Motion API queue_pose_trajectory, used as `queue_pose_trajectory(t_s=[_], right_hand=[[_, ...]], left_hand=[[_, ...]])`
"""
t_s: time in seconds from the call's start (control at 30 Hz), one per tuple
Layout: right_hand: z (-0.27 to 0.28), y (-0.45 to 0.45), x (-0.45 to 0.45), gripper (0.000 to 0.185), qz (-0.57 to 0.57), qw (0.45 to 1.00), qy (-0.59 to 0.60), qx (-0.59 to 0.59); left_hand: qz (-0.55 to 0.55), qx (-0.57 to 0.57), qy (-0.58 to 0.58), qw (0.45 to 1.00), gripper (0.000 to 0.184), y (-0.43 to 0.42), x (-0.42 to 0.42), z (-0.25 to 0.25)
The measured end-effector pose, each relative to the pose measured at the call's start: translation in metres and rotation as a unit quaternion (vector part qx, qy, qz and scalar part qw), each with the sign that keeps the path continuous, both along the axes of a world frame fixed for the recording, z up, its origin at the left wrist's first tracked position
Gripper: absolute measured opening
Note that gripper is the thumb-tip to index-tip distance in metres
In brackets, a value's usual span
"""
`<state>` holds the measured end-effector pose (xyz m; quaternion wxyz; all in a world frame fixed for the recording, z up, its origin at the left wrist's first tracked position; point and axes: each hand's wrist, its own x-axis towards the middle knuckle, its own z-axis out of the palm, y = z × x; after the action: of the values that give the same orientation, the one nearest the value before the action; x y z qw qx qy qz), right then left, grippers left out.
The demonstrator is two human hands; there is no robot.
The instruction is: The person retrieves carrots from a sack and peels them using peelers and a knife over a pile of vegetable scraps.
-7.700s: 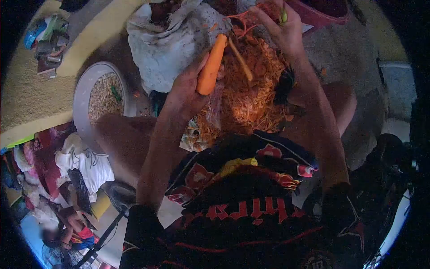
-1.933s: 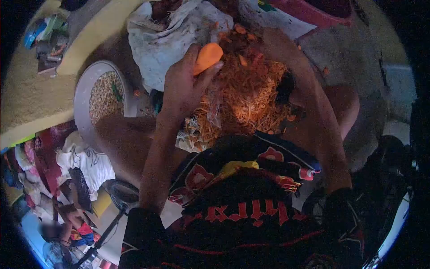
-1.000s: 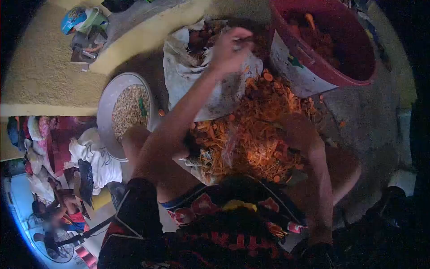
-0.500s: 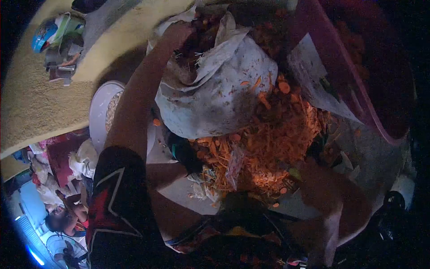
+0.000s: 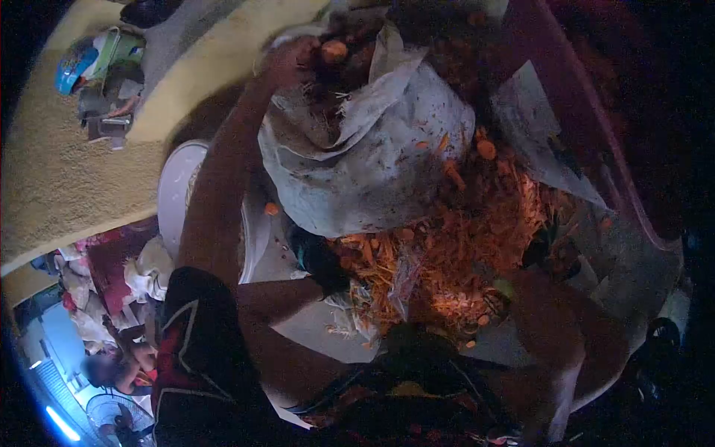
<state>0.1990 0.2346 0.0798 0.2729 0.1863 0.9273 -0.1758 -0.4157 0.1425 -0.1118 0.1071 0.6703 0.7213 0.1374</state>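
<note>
My left hand (image 5: 294, 63) is at the mouth of a dirty white woven sack (image 5: 365, 160), its fingers closed beside the round orange end of a carrot (image 5: 334, 51). The carrot appears to be in my grip, though the fingertips are dark. My right hand (image 5: 532, 302) seems to rest low on the right, over my bent leg and near a small green thing (image 5: 503, 287). Its fingers are lost in shadow. A large heap of carrot peelings and slices (image 5: 462, 238) lies between my feet, below the sack.
A crumpled clear plastic bag (image 5: 404, 279) lies on the peelings. At the right stands a big purplish tub (image 5: 629, 179). To the left are a pale basin (image 5: 175, 186) and a low yellow wall (image 5: 82, 171). Farther off are a person (image 5: 123, 361) and a fan (image 5: 115, 417).
My left hand has drawn slightly left relative to the sack, and the carrot's orange end now shows beside it. The whole view has shifted a little.
</note>
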Motion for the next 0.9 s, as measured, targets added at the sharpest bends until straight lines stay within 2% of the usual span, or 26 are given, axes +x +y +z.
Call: queue_pose_trajectory(t_s=[0.03, 0.07, 0.1, 0.13, 0.17, 0.2, 0.27, 0.33, 0.47, 0.53, 0.67, 0.73, 0.77, 0.83, 0.87, 0.9], right_hand=[[0.003, -0.002, 0.001, 0.041, -0.001, 1.000, 0.022, 0.003], [0.001, -0.005, -0.002, 0.042, -0.004, 0.999, 0.046, 0.005], [0.004, -0.007, -0.008, 0.042, 0.000, 0.999, 0.049, 0.014], [0.006, -0.011, -0.016, 0.041, -0.037, 0.999, -0.002, -0.012], [0.005, -0.014, -0.021, 0.040, -0.075, 0.995, -0.054, -0.039], [0.003, -0.016, -0.016, 0.040, -0.073, 0.995, -0.056, -0.036], [-0.002, -0.023, 0.000, 0.044, 0.098, 0.987, -0.053, 0.118], [-0.002, -0.017, -0.001, 0.044, 0.056, 0.995, -0.055, 0.067], [-0.004, -0.007, -0.008, 0.044, 0.037, 0.997, -0.062, 0.024], [-0.006, -0.004, -0.012, 0.044, 0.039, 0.997, -0.065, 0.016], [-0.005, -0.002, -0.013, 0.044, 0.038, 0.998, -0.054, 0.000], [-0.003, -0.001, -0.015, 0.044, 0.036, 0.999, -0.039, -0.003], [-0.002, -0.001, -0.016, 0.045, 0.036, 0.999, -0.028, -0.004], [0.004, 0.000, -0.021, 0.045, 0.038, 0.999, 0.003, 0.000], [0.007, -0.005, -0.022, 0.045, 0.040, 0.999, 0.021, -0.003], [0.011, -0.007, -0.024, 0.045, 0.044, 0.998, 0.041, -0.001]], left_hand=[[0.021, 0.025, -0.059, 0.998, 0.069, -0.006, 0.000, -0.002], [0.023, 0.034, -0.057, 0.998, 0.069, -0.004, 0.003, -0.001], [0.022, 0.032, 0.042, 0.998, 0.073, 0.002, 0.008, -0.004], [0.021, 0.028, 0.138, 0.990, 0.077, 0.009, 0.013, -0.009], [0.024, 0.034, 0.138, 0.990, 0.077, 0.016, 0.012, -0.015], [0.054, 0.028, 0.123, 0.991, 0.077, 0.024, 0.009, -0.026], [0.087, 0.019, 0.102, 0.991, 0.076, 0.035, 0.013, -0.037], [0.106, -0.032, 0.102, 0.989, 0.076, 0.051, 0.018, -0.034], [0.105, -0.016, 0.098, 0.990, 0.074, 0.064, 0.015, -0.041], [0.105, -0.050, 0.104, 0.988, 0.059, 0.065, 0.007, -0.041], [0.105, -0.002, 0.094, 0.990, 0.066, 0.060, -0.003, -0.046], [0.071, 0.126, -0.030, 0.989, 0.066, 0.056, -0.009, -0.052], [0.068, 0.127, -0.029, 0.989, 0.066, 0.054, -0.005, -0.048], [0.115, 0.205, -0.304, 0.923, 0.062, 0.039, 0.004, -0.033], [0.114, 0.208, -0.298, 0.925, 0.062, 0.024, 0.032, 0.000], [0.195, 0.175, -0.463, 0.847, 0.057, 0.004, 0.079, 0.051]])
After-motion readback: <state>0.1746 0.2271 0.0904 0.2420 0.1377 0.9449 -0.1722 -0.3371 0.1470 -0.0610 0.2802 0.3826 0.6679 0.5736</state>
